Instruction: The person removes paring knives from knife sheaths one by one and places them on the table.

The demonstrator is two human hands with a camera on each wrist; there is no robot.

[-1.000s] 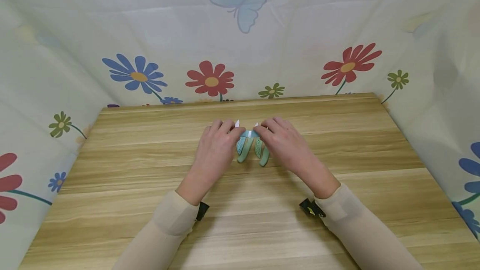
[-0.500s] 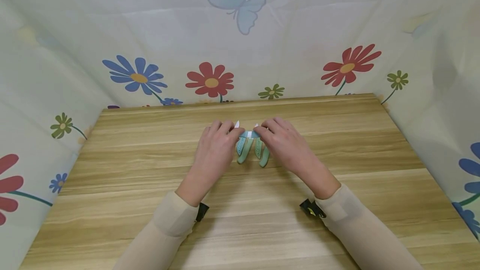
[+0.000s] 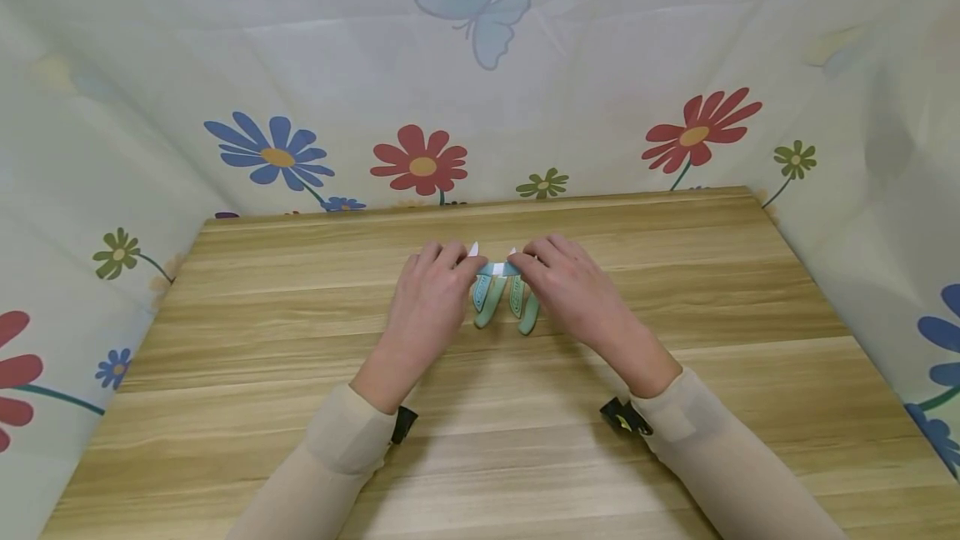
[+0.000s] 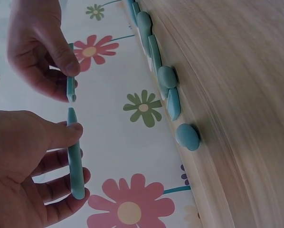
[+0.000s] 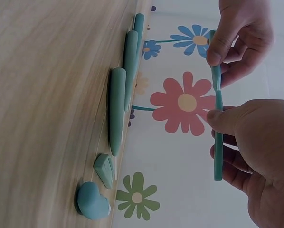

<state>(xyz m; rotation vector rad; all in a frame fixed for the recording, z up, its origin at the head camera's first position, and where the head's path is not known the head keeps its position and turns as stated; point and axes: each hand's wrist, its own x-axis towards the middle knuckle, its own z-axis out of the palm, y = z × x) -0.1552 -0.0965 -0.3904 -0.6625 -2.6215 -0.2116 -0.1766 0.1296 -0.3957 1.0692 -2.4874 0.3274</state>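
My left hand (image 3: pixel 435 290) pinches a slim teal piece (image 4: pixel 75 166) between thumb and fingers. Opposite it, my right hand (image 3: pixel 573 282) pinches a similar flat teal piece (image 5: pixel 218 152). The two are held end to end above the table; a narrow gap shows in the left wrist view, while the right wrist view has the ends almost meeting. Beneath and in front of the hands lie a blue lettered piece (image 3: pixel 481 293), a green lettered piece (image 3: pixel 517 295) and curved green pieces (image 3: pixel 490 305). White pointed tips (image 3: pixel 474 248) show behind the thumbs. Fingers partly hide these things.
The wood-grain table (image 3: pixel 495 440) spreads around both arms. A white cloth with printed flowers (image 3: pixel 337 65) hangs behind it and at both sides. In the wrist views, long rounded teal pieces (image 5: pixel 117 109) and a round-ended one (image 4: pixel 187 137) rest on the tabletop.
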